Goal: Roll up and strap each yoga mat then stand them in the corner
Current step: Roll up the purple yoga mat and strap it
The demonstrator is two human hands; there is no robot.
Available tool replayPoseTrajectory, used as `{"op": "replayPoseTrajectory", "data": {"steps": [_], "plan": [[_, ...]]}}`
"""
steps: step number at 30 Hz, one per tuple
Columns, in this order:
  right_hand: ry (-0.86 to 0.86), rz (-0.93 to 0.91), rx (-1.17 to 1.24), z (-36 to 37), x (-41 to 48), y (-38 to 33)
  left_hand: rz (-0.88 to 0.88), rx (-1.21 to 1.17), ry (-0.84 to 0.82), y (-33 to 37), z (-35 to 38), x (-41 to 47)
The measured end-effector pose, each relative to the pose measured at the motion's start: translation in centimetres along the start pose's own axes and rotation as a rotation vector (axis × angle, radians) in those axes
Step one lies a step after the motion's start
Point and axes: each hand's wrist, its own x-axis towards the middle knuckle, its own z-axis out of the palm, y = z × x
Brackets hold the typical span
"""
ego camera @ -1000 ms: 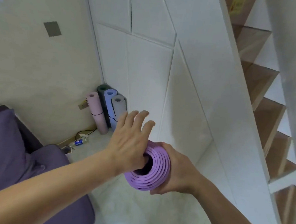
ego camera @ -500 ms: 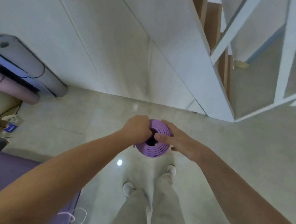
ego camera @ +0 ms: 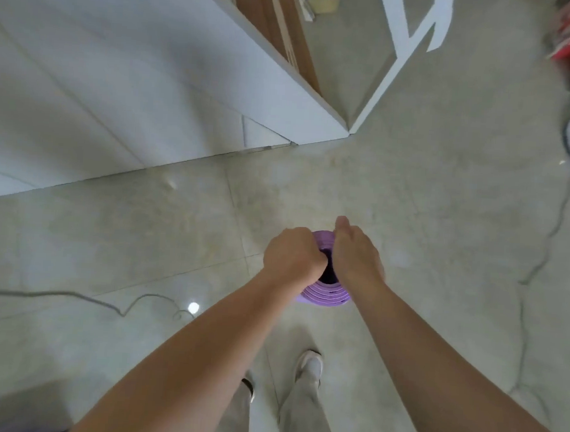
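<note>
purple yoga mat roll [ego camera: 325, 293] upright between the hands, long axis vertical; left hand [ego camera: 293, 254] curled on its rim, right hand [ego camera: 354, 253] clasping its side.

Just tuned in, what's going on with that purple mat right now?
A person stands on the tiled floor, holding a rolled purple yoga mat upright in front of their legs. The left hand grips its top edge, fingers curled into the core; the right hand cups the opposite side. No strap shows on the visible end.
</note>
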Motion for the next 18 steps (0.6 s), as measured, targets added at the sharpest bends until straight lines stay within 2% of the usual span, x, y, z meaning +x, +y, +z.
{"op": "replayPoseTrajectory", "data": {"steps": [4,9,13,15,18], "plan": [[0.041,0.021,-0.141,-0.5,4.6,4.3,-0.038,0.003,-0.035,2.4,5.7,3.3],[0.132,-0.011,-0.211,-1.1,8.5,6.2,-0.177,-0.128,0.124,3.7,8.9,5.7],[0.252,-0.089,-0.326,-1.5,9.6,7.2,-0.192,-0.215,0.161,5.2,10.3,6.5],[0.315,-0.111,-0.359,-2.3,9.9,7.8,-0.174,-0.293,0.126,6.2,10.4,6.9],[0.352,-0.099,-0.382,-3.7,10.5,9.1,-0.125,-0.518,-0.078,7.0,10.3,6.5]]}}
